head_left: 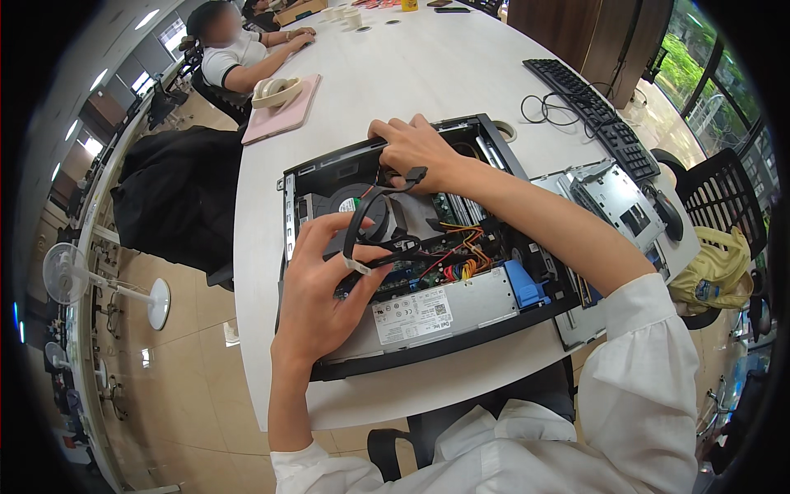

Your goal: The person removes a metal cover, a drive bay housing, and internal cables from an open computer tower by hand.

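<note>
An opened black desktop computer case lies flat on the white table, showing a round fan, a grey power supply, coloured wires and a blue plastic part. My left hand pinches a bundle of black cables that loops up over the fan. My right hand reaches across the far side of the case, fingers curled on its upper edge, beside the black flat connector at the cable's end.
A removed metal drive cage lies right of the case, with a black keyboard and mouse behind it. A pink pad with a headset sits at the back left, where another person leans on the table. A yellow bag rests on a chair at right.
</note>
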The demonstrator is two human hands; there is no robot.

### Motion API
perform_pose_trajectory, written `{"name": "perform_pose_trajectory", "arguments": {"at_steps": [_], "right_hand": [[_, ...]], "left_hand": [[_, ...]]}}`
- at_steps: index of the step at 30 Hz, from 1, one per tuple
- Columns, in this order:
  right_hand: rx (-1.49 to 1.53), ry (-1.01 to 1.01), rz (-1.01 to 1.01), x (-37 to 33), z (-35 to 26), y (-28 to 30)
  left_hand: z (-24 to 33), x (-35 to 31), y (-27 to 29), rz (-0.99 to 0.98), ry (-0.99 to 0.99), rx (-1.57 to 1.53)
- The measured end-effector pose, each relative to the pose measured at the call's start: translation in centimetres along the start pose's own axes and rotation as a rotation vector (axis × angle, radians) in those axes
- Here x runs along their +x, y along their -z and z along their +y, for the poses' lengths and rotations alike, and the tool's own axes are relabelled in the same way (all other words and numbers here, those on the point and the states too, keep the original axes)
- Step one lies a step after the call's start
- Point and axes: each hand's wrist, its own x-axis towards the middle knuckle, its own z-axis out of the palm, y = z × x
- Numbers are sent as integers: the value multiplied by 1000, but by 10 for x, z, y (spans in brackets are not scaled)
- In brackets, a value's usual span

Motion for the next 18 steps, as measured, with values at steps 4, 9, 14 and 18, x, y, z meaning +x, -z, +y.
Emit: {"name": "perform_pose_trajectory", "arguments": {"at_steps": [4, 9, 14, 18], "right_hand": [[54, 31, -37, 1, 9, 1], [73, 2, -65, 3, 8, 1], [-53, 23, -24, 0, 0, -2], [-44, -7, -42, 2, 0, -2]], "left_hand": [[-2, 0, -1, -9, 3, 0], [-1, 2, -1, -9, 10, -9], [-2, 2, -1, -6, 6, 0], [-2, 2, -1, -5, 3, 1]]}}
